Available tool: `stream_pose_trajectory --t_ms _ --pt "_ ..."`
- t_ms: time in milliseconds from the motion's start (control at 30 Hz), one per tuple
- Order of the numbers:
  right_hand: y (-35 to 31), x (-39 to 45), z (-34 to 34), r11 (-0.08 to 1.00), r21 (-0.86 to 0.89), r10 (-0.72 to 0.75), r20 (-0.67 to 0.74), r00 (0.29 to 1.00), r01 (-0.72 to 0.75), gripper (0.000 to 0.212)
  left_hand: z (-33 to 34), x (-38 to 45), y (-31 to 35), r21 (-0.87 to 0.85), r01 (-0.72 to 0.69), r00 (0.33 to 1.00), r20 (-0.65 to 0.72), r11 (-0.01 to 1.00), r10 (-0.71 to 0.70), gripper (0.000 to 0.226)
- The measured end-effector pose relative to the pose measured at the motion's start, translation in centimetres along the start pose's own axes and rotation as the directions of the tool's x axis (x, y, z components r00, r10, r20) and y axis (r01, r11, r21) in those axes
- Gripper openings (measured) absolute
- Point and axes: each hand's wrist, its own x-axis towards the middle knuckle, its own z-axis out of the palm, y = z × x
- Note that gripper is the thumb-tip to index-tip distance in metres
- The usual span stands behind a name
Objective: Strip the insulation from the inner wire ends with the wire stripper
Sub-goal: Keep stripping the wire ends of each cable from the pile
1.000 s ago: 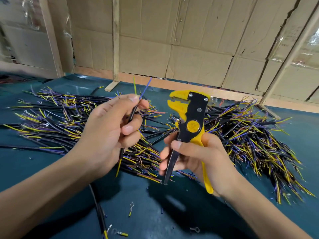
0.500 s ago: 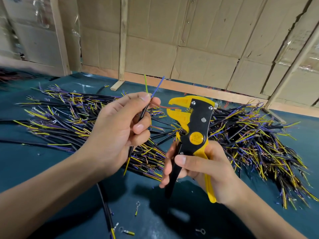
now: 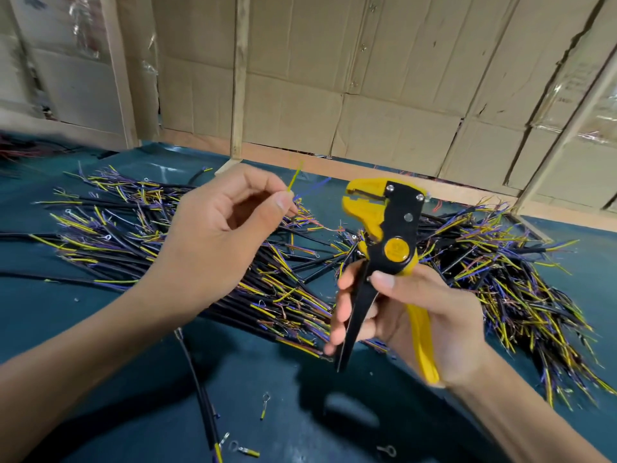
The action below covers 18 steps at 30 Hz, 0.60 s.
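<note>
Left hand (image 3: 213,235) pinches a cable's yellow wire (image 3: 295,178) and blue wire (image 3: 312,189) beside the wire stripper (image 3: 389,242) gripped by the right hand (image 3: 424,315); its badge is unreadable.

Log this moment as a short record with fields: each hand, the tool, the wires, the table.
left hand: pinches a cable whose yellow wire and blue wire stick up past the fingertips
right hand: grips the stripper by its handles, head up
stripper: yellow and black, apart from the held wires, to their right
pile: black cables with yellow and purple ends, spread across the table behind both hands
table: dark teal top, a few loose ring terminals near the front
</note>
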Motion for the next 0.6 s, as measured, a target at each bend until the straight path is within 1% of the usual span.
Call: stream_pose_trajectory --t_ms 67,167,267,367,500,600 --pt "-0.1 -0.1 -0.1 0.999 -0.031 0.015 0.026 1.0 -0.014 0.046 -0.1 0.0 -0.1 0.039 -0.033 0.998 0.05 0.999 0.031 0.005" --pt "0.0 -0.1 0.0 0.998 -0.049 0.03 0.055 0.998 -0.027 0.044 -0.1 0.0 -0.2 0.016 -0.041 0.993 0.112 0.999 0.039 0.005" --pt "0.2 -0.1 -0.1 0.997 -0.066 0.035 0.061 0.998 -0.031 0.037 -0.2 0.0 -0.1 -0.025 0.015 0.987 0.162 1.0 -0.011 0.009" --pt "0.4 -0.1 -0.4 0.995 -0.098 0.035 0.032 0.999 -0.032 0.024 -0.5 0.2 0.0 -0.065 0.089 0.981 0.18 0.994 -0.076 0.014" --pt "0.4 0.0 -0.8 0.989 -0.142 0.043 0.033 0.999 -0.038 0.02 -0.6 0.4 0.5 -0.135 0.173 0.967 0.212 0.976 -0.142 0.009" --pt "0.3 -0.1 -1.1 0.981 -0.192 0.035 0.043 0.998 -0.026 0.017 -0.6 0.5 0.7 -0.134 0.193 0.961 0.228 0.972 -0.159 0.013"
